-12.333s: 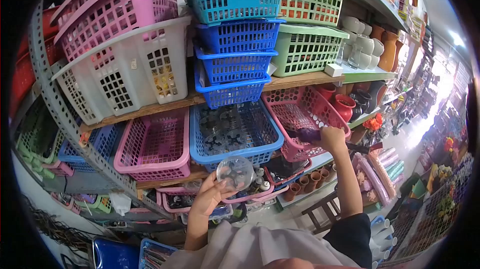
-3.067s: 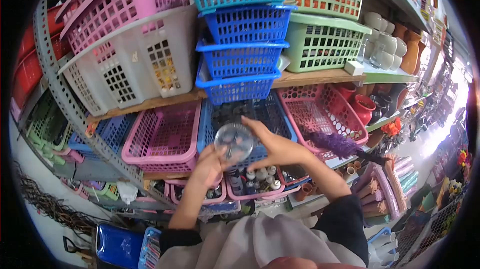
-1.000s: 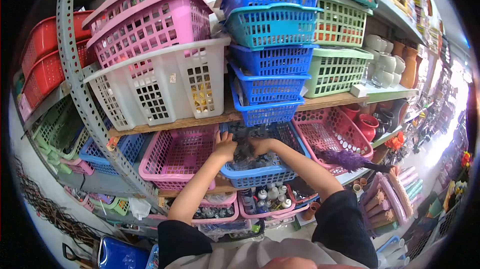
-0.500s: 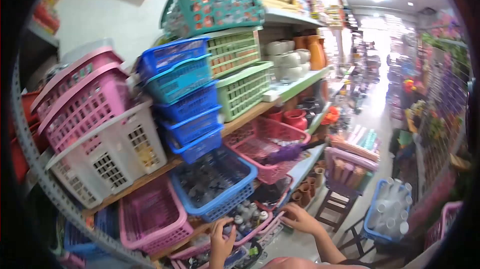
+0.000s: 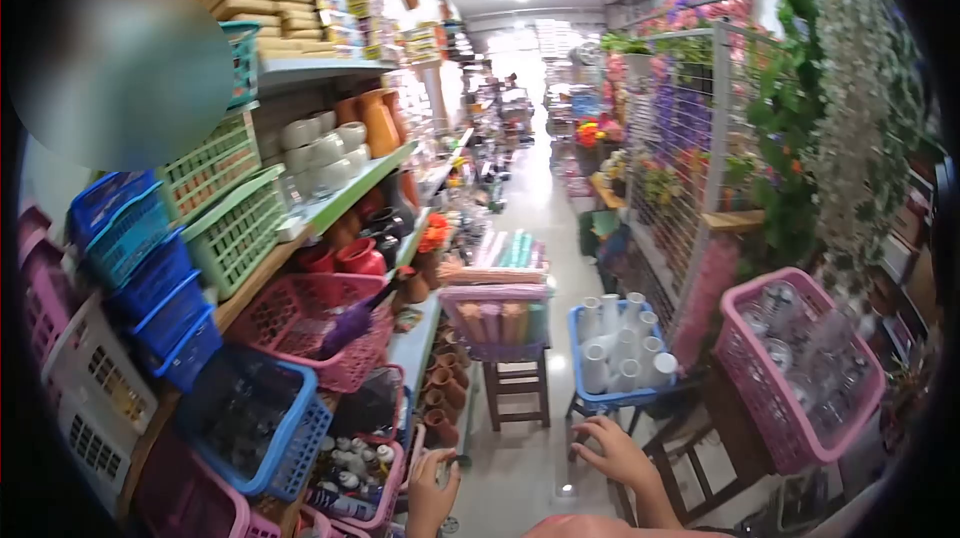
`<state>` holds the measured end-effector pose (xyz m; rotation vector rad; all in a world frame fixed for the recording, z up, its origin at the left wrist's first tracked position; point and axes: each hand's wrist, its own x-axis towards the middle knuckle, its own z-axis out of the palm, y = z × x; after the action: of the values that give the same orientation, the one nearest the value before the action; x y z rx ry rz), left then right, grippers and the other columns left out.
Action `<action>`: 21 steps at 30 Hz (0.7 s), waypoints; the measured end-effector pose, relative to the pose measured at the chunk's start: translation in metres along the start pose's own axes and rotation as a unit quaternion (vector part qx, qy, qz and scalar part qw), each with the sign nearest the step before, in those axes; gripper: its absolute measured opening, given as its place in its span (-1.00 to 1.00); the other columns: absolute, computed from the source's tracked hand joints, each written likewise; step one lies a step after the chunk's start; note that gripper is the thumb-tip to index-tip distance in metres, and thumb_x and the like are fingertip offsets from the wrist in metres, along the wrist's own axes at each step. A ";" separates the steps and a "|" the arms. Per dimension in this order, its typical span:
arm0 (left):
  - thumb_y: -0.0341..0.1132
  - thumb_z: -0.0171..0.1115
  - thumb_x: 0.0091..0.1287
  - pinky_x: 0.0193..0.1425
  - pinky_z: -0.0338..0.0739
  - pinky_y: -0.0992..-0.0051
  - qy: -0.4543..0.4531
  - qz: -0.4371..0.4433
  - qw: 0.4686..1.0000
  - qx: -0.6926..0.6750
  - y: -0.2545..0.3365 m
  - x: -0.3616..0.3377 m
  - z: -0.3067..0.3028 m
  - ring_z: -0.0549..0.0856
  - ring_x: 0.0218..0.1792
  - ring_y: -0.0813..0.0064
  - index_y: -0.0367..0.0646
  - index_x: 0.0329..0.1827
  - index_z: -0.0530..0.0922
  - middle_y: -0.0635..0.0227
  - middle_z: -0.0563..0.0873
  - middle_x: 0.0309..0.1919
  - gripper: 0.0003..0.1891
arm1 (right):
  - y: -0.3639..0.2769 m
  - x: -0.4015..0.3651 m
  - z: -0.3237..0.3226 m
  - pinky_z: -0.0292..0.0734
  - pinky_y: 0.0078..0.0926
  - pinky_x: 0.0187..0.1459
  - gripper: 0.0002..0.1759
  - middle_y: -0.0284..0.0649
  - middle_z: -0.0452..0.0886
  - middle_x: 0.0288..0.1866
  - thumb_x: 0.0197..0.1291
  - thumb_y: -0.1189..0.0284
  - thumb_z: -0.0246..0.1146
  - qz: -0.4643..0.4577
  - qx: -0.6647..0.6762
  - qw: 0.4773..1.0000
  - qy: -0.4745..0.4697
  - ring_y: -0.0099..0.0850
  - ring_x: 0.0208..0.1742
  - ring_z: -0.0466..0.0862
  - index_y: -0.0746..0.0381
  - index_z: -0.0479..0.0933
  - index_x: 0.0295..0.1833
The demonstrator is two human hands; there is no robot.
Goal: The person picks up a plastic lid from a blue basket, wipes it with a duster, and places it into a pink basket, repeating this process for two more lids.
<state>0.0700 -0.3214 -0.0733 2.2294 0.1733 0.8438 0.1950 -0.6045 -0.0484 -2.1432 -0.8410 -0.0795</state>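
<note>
My left hand [image 5: 431,490] is raised at the bottom middle, fingers loosely curved and thumb apart, with nothing visible in it. It is nearest to a pink basket [image 5: 388,498] that has several small bottles [image 5: 352,468] in it. Off to the right, my right hand [image 5: 614,453] hovers over the floor with its fingers bent and apart, also holding nothing I can see. Just beyond it stands a blue basket [image 5: 625,399] of white cylinders [image 5: 628,375] on a dark stand. Neither hand appears to touch anything.
Shelves along the left carry a blue basket [image 5: 318,428], a pink basket [image 5: 275,310] with a purple duster [image 5: 352,326], and clay pots [image 5: 440,403]. A wooden stool [image 5: 517,393] stands ahead. At right a pink basket [image 5: 745,378] of clear glassware sits near a wire rack [image 5: 690,163].
My view has swung right, from the shelves toward the aisle. Both hands now appear over the floor, away from the shelf baskets, and the right pink basket has come fully into view.
</note>
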 end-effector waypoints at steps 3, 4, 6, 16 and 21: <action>-0.43 0.26 0.16 0.04 0.45 0.29 -0.058 0.094 0.994 -0.012 0.031 0.033 0.028 0.61 -0.09 0.21 -0.16 -0.08 0.57 0.24 0.66 -0.17 -0.75 | 0.004 -0.018 -0.038 0.43 -0.29 0.10 -0.62 -0.07 0.50 0.01 0.19 0.26 0.25 0.005 -0.031 0.997 0.063 -0.11 0.07 0.52 0.23 0.52 0.06; -0.44 0.25 0.16 0.03 0.45 0.31 -0.082 0.062 0.993 -0.052 0.036 0.039 0.043 0.62 -0.11 0.21 -0.15 -0.08 0.56 0.25 0.66 -0.19 -0.76 | 0.000 -0.026 -0.054 0.43 -0.29 0.11 -0.61 -0.08 0.50 0.05 0.19 0.26 0.25 0.034 -0.030 0.996 0.076 -0.12 0.09 0.51 0.23 0.52 0.08; -0.45 0.25 0.15 0.02 0.45 0.32 -0.111 0.080 0.988 -0.073 0.054 0.053 0.067 0.62 -0.12 0.21 -0.15 -0.10 0.57 0.25 0.66 -0.20 -0.76 | -0.001 -0.039 -0.081 0.42 -0.28 0.13 -0.61 -0.08 0.49 0.06 0.20 0.26 0.25 0.060 -0.044 0.992 0.106 -0.13 0.11 0.51 0.23 0.52 0.08; -0.49 0.22 0.18 0.01 0.47 0.34 -0.239 0.222 0.916 -0.233 0.176 0.109 0.219 0.66 -0.14 0.22 -0.23 -0.11 0.57 0.21 0.69 -0.21 -0.79 | -0.026 -0.114 -0.201 0.41 -0.26 0.14 -0.57 -0.13 0.48 0.12 0.16 0.31 0.29 0.138 -0.147 0.946 0.252 -0.14 0.13 0.51 0.19 0.49 0.14; -0.49 0.25 0.17 0.00 0.47 0.34 -0.291 0.334 0.838 -0.318 0.246 0.117 0.273 0.65 -0.10 0.22 -0.22 -0.08 0.58 0.22 0.69 -0.16 -0.76 | -0.038 -0.149 -0.224 0.46 -0.29 0.08 -0.56 -0.13 0.50 0.08 0.13 0.33 0.33 0.155 -0.190 0.928 0.281 -0.15 0.07 0.55 0.20 0.50 0.13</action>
<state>0.2991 -0.6186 0.0142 1.7670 -1.0774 0.4043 0.1060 -0.8283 0.0780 -2.3946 -0.1516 -0.7058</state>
